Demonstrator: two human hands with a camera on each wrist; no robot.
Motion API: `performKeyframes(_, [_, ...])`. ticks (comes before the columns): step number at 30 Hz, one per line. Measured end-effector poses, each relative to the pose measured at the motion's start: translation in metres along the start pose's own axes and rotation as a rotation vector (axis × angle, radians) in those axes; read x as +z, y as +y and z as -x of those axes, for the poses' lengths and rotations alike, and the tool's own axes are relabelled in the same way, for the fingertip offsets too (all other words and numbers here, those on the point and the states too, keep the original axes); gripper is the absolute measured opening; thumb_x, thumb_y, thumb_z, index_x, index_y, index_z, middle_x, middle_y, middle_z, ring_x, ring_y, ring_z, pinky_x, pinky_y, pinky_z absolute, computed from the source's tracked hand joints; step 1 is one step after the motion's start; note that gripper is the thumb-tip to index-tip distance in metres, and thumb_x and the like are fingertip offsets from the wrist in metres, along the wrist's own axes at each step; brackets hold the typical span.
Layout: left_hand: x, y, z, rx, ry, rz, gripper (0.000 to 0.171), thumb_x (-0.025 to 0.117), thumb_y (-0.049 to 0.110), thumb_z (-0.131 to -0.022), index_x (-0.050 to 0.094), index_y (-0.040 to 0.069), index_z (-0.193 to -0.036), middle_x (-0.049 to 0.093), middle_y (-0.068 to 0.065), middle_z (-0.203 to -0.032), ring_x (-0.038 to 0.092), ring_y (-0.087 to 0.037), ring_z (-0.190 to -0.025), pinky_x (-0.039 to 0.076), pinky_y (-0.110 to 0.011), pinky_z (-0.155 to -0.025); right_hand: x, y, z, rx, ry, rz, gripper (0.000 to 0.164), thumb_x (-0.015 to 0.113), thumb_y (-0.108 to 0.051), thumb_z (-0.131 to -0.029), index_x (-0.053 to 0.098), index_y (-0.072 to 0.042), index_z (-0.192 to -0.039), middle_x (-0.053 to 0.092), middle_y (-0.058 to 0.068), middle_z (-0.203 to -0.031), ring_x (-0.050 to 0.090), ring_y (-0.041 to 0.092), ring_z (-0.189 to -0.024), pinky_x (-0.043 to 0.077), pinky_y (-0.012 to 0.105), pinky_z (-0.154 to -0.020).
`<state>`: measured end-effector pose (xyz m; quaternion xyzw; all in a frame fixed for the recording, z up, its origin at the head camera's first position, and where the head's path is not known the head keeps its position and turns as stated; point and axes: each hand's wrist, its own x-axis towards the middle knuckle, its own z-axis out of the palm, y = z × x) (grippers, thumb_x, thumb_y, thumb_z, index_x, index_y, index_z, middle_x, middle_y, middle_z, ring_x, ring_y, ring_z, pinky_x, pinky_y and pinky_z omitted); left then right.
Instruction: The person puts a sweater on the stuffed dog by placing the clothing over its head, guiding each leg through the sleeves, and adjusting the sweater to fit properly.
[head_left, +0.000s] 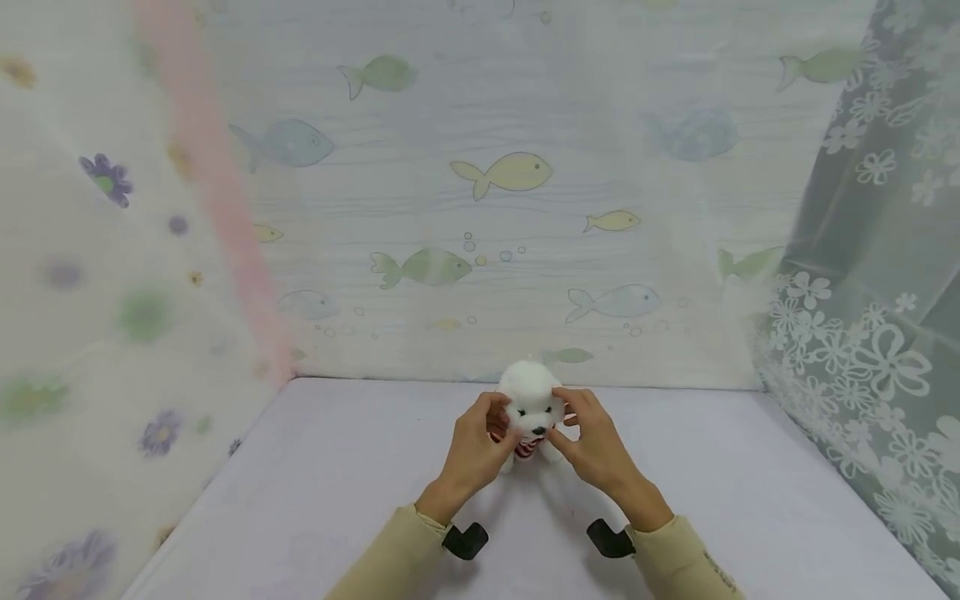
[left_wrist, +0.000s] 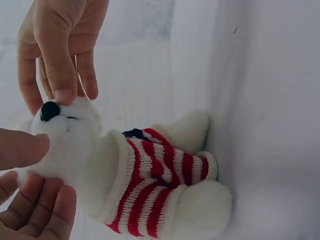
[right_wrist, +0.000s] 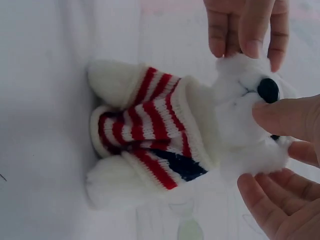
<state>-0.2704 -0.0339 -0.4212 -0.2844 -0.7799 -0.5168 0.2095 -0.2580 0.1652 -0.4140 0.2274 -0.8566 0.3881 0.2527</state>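
A white plush dog [head_left: 530, 389] with a black nose stands on the table, facing me. It wears a red-and-white striped knitted sweater [left_wrist: 150, 185] with a dark blue patch. My left hand [head_left: 477, 437] holds one side of its head, thumb by the muzzle and fingers curled behind the ear. The other side is held by my right hand [head_left: 596, 442], its thumb [right_wrist: 282, 117] pressed beside the nose. In both wrist views the dog's front legs reach down to the table surface. The back of its body is hidden in the head view.
A pale cloth-covered table [head_left: 337, 500] spreads around the dog. Behind it hangs a fish-print curtain [head_left: 450, 208]. Flower-print fabric [head_left: 112, 292] borders the left, and sheer lace with white flowers [head_left: 862, 350] borders the right. Black wrist mounts [head_left: 467, 542] stick out from both sleeves.
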Motion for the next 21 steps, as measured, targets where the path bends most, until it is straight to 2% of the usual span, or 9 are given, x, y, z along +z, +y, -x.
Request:
performKeyframes(7, [-0.005,-0.003,0.001,0.032,0.063,-0.102,0.041,0.075,-0.005,-0.075,0.055,0.002,-0.111,0.054,-0.008,-0.085,0.058,-0.019,-0.076,0.054,-0.036,-0.065,0.006,-0.003,0.000,-0.055,0.019,-0.022,0.047,0.077,-0.001,-0.077,0.057,-0.002,-0.119,0.053,0.010,-0.104,0.060,0.018,-0.089,0.054,0.030,-0.075])
performKeyframes(15, [-0.016,-0.005,0.005,0.024,0.007,-0.203,0.040,0.074,0.005,-0.080,0.054,0.003,-0.115,0.056,-0.007,-0.091,0.057,-0.018,-0.083,0.053,-0.036,-0.069,0.000,-0.004,0.006,-0.065,0.020,0.011,0.043,0.077,-0.006,-0.079,0.058,-0.003,-0.117,0.055,0.009,-0.105,0.061,0.018,-0.088,0.054,0.034,-0.075])
performKeyframes(21, [-0.044,-0.004,0.012,0.057,-0.065,-0.393,0.039,0.073,0.014,-0.083,0.056,0.004,-0.116,0.057,-0.006,-0.096,0.056,-0.018,-0.087,0.051,-0.033,-0.072,-0.020,0.003,0.007,-0.086,-0.037,0.103,0.044,0.078,-0.009,-0.079,0.058,-0.004,-0.118,0.056,0.008,-0.111,0.061,0.024,-0.093,0.054,0.037,-0.076])
